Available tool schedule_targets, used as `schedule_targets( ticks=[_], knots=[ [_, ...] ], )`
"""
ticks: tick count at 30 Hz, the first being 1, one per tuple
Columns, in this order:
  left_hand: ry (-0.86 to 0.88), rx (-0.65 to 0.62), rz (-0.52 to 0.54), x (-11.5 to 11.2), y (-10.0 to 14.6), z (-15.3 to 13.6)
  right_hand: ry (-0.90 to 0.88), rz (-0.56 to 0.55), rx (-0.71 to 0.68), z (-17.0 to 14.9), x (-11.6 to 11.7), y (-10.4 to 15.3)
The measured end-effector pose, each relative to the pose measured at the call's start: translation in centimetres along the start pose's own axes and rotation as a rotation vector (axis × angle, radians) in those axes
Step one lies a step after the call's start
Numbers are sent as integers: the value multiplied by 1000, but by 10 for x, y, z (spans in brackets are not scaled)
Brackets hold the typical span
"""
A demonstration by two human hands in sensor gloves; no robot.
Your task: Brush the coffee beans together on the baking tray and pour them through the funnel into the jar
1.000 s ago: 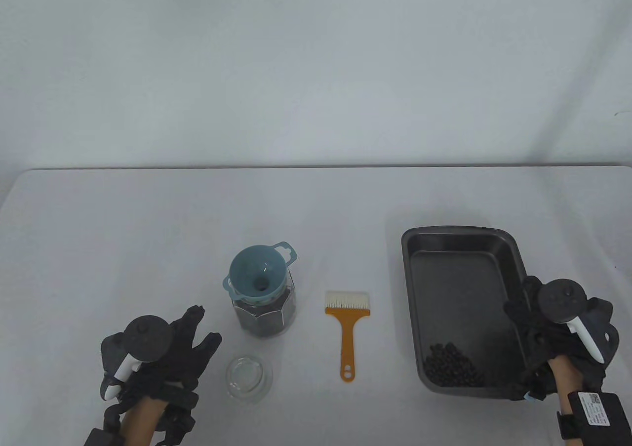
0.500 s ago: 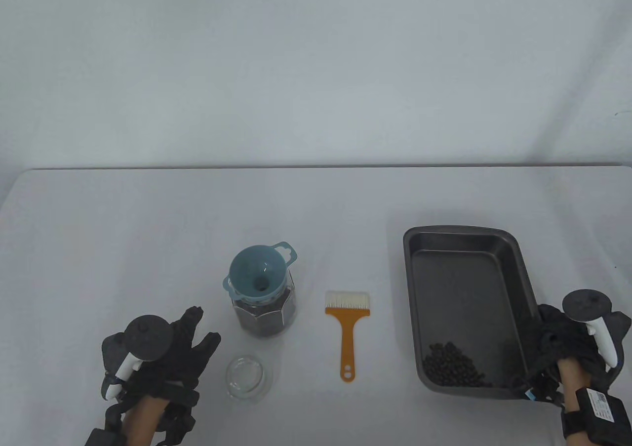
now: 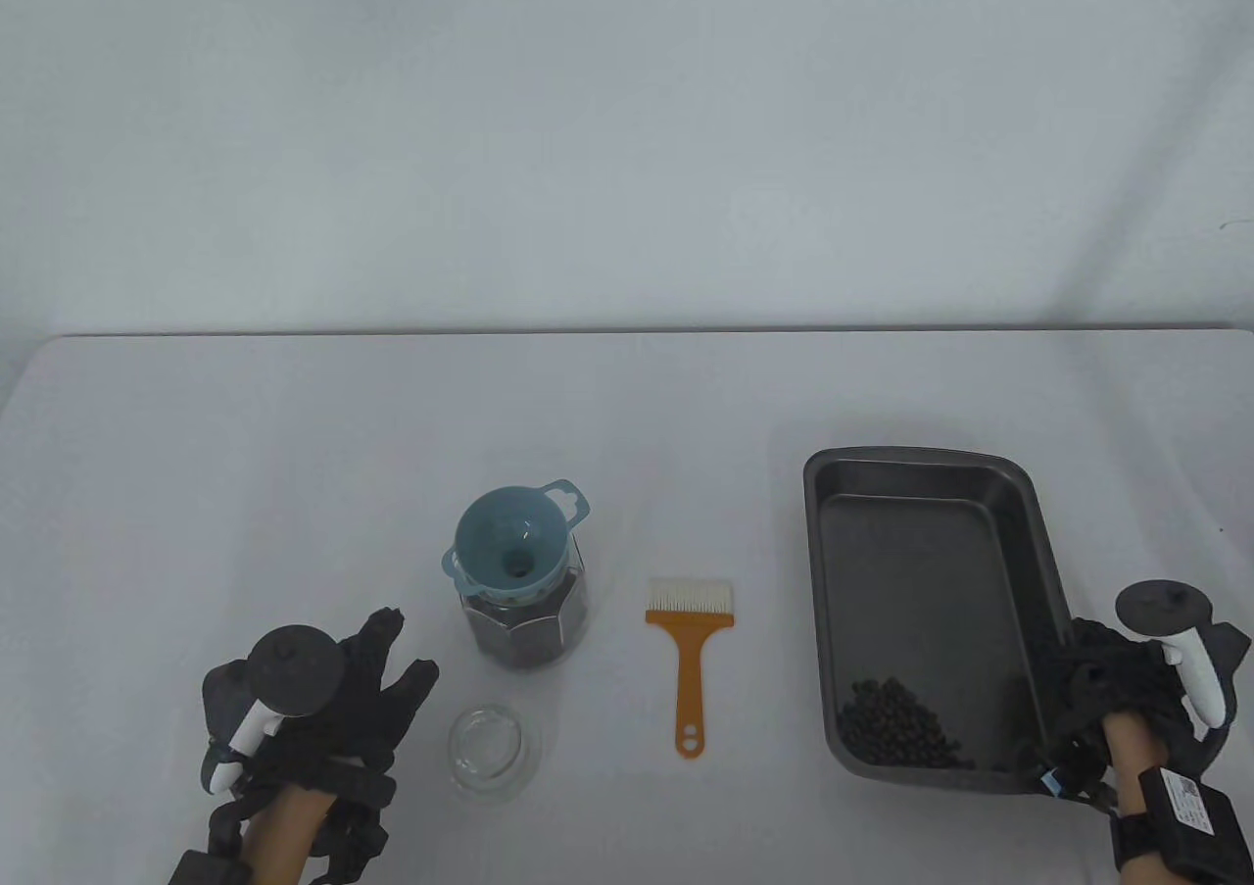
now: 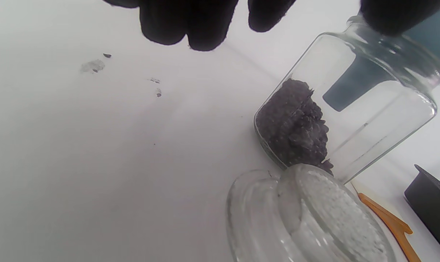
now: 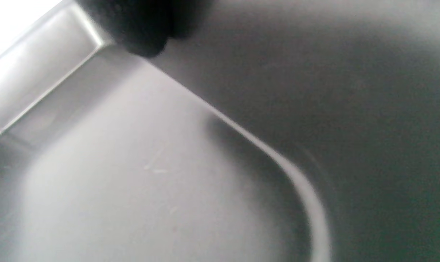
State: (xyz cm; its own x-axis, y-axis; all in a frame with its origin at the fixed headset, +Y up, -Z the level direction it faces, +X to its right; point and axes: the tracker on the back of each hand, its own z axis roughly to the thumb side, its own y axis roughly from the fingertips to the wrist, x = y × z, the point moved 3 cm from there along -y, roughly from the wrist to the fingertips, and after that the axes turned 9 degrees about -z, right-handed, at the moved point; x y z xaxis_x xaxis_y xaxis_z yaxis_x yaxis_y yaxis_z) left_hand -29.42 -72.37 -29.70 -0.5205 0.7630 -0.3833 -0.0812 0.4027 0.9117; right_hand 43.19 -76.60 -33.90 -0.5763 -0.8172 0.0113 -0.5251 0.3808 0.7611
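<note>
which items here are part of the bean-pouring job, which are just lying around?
Job:
baking tray
coffee beans
brush
funnel
jar

Lying about:
glass lid, off the jar, on the table beside the left hand

Nothing legible. A white label (image 3: pixel 1182 800) sat on the right wrist strap, its print too small to read.

left hand (image 3: pixel 323 704): black glove, grey-white tracker | right hand (image 3: pixel 1127 689): same, labelled wristband
</note>
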Motion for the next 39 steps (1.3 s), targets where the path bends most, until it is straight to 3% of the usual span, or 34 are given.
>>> schedule_targets(
  ticks=[15,28,32,39],
  knots=[
    [4,-1,-4,0,0,1,-309,234,-61,-5,6,2],
    [8,-7,-6,0,-1,0,-303,175,-121,33,-13,24],
    [9,-7,-9,0,0,0,-370,167,-136,63,-31,32],
    [7,-5,-16,-1,0,0,-364,63,-258,151,-77,63]
  ],
)
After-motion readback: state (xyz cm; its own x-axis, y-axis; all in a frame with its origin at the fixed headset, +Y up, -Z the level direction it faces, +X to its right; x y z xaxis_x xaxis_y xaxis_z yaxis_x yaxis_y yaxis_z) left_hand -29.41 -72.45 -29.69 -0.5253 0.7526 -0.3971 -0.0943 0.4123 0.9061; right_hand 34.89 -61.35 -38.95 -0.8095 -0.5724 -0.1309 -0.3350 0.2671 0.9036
